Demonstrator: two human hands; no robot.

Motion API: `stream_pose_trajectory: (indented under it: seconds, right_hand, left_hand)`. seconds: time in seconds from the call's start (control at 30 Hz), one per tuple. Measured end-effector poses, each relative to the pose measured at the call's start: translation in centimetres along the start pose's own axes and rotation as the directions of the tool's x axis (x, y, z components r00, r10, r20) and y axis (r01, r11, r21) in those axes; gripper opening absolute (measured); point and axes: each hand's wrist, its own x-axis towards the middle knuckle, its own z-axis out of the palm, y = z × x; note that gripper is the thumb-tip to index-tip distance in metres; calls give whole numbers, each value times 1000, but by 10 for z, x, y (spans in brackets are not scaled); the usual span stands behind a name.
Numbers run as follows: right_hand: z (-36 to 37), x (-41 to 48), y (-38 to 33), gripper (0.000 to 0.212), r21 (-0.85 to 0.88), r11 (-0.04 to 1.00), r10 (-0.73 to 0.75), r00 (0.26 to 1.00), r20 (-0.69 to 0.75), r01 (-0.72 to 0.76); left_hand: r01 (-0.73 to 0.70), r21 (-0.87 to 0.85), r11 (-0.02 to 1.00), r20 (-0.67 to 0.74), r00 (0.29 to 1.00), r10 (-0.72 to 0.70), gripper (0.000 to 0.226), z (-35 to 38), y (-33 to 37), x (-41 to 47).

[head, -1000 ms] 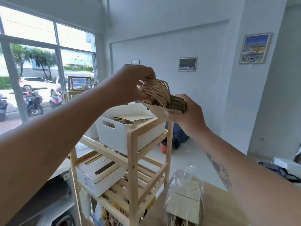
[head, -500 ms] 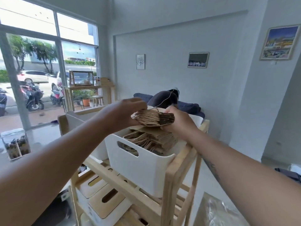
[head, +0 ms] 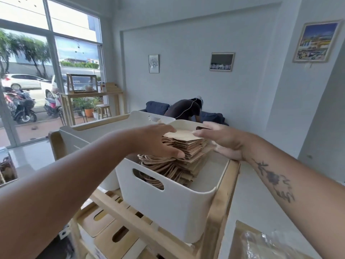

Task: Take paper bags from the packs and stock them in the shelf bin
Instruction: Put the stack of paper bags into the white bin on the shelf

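Left hand (head: 158,139): reaches over the near-left edge of the paper bags (head: 188,144) — fingers (head: 168,128) laid across the top one, thumb pressed to the stack's side lower down, so the upper bags are pinched between them.
Right hand (head: 224,141): at the stack's opposite side, fingertips on the top bag; blurred, so I cannot tell whether it clasps or only touches.
Stack: flat and brown, held between the two hands inside the bin, its twisted handles spilling out below the left thumb.
Bin (head: 168,206): white with a handle slot, directly under both hands, on the top tier of the wooden shelf (head: 218,208).
Second bin (head: 149,116): white, just beyond the left fingertips.
Lidded boxes (head: 112,234): a tier below the grip.
Plastic pack (head: 265,243): well behind the right hand, under its forearm — crinkled clear wrap.
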Motion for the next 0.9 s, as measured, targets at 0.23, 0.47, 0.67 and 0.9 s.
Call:
stream_pose_trajectory:
  seconds: [0.23,0.47,0.67,0.9]
  right_hand:
    - [23,40,5,16,220,936,328,904,-274,-273]
    - [19,47,16,7,209,954,274,911,-309,-216]
    - [24,40,14,24,107,968,251,901,-354,-228]
    - [27,4,2,17,-352,929,-49,905,-422,-114]
  left_hand:
    - [79,110,991,78,993,-88,92,10,10,21]
    - [73,242,968,43,995,-86,96,24,27,36]
    - [78,245,966,47,995,-92,94,30,20,37]
    - [120,202,972,-113,989,-99,84,11,29,18]
